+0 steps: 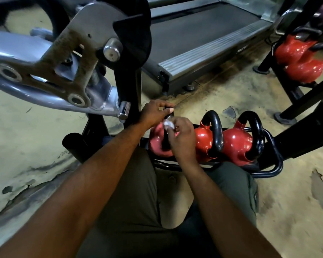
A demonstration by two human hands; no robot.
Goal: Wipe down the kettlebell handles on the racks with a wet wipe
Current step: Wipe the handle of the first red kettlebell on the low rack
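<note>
Worn, cracked gym floor (35, 146) lies all round a low black rack (276, 164), which holds three red kettlebells in a row, each with a black handle. The person crouches at the near side of the rack, legs in olive trousers (134, 192) close against its rail. At the left end of the rack stands the left kettlebell (157, 144), largely hidden by both hands. The left hand (153, 112) is over the top of its handle (171, 114), with the fingers (164, 105) curled round the bar and gripping it. Just below, the right hand (181, 135) has its fingers (175, 126) bent and pinching a small crumpled white wipe (168, 124), which is pressed against the side of the same handle. The middle kettlebell (203, 140) and the right kettlebell (237, 144) sit touching each other further along the rack, handles upright, with no hand on them. Beyond the rack's left end rises a silver and black weight machine (63, 58), and behind the rack is a treadmill (194, 34). Well apart from the rack's right end, a second rack (287, 90) carries more red kettlebells (296, 58)
</note>
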